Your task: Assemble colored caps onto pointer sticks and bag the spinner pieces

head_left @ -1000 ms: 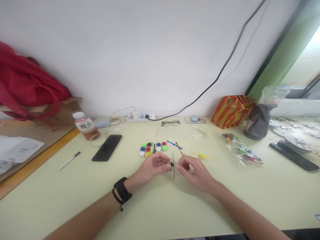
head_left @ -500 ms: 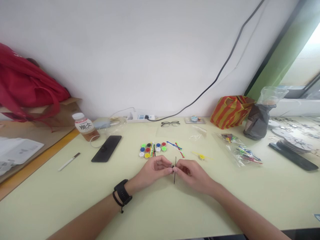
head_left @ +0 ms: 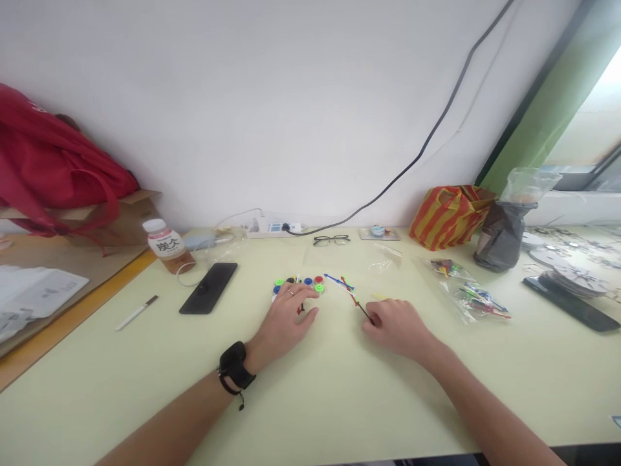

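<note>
My left hand [head_left: 286, 320], with a black watch on its wrist, reaches over a cluster of small coloured round caps [head_left: 310, 283] on the pale yellow table [head_left: 310, 401]. Its fingers curl down onto the caps, and a small red piece [head_left: 301, 309] shows between thumb and fingers. My right hand [head_left: 395, 325] rests on the table to the right, closed around a thin black stick [head_left: 363, 310] that points up and left. Several coloured sticks [head_left: 342, 283] lie just beyond that stick's tip.
A black phone [head_left: 208, 296], a white pen [head_left: 134, 313] and a drink bottle [head_left: 165, 246] lie to the left. Glasses [head_left: 330, 240] and a power strip [head_left: 272, 227] sit by the wall. Plastic bags of coloured parts [head_left: 466, 294], a striped bag [head_left: 449, 215] and another phone [head_left: 567, 304] are on the right.
My hands have parted. The left one moved forward onto the caps, and the right one moved right and set down on the table with the black stick.
</note>
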Action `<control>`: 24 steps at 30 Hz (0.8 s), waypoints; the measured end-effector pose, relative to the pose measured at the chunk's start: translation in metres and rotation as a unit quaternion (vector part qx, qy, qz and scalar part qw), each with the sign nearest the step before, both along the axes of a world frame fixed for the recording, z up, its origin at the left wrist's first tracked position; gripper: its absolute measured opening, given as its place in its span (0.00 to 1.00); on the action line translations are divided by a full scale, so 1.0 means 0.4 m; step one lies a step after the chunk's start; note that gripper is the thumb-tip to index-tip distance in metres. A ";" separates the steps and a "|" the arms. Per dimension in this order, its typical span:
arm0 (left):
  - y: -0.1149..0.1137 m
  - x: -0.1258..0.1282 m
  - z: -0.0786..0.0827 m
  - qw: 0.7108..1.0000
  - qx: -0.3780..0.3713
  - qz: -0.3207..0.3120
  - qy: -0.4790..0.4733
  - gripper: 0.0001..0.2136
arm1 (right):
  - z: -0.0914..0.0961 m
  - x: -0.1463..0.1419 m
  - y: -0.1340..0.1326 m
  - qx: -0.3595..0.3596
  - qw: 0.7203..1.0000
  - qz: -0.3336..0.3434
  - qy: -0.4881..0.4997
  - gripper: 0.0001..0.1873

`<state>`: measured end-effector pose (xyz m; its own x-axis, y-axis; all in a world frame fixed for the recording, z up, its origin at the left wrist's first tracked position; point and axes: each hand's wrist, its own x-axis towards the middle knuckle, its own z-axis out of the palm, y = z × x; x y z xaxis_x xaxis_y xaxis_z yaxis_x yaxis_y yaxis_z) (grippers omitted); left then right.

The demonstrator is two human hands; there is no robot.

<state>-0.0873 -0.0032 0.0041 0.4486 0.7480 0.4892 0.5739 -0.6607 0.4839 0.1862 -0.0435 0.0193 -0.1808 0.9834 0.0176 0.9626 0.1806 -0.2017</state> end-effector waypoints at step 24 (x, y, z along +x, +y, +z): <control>-0.001 0.004 -0.008 0.999 0.014 0.006 0.038 0.08 | -0.082 -0.017 0.018 0.188 0.963 0.161 0.103 0.09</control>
<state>-0.0857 -0.0035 0.0008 0.4773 0.7392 0.4752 0.6158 -0.6671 0.4192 0.1795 -0.0364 -0.0136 -0.4304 0.7940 0.4294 0.7911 0.5609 -0.2442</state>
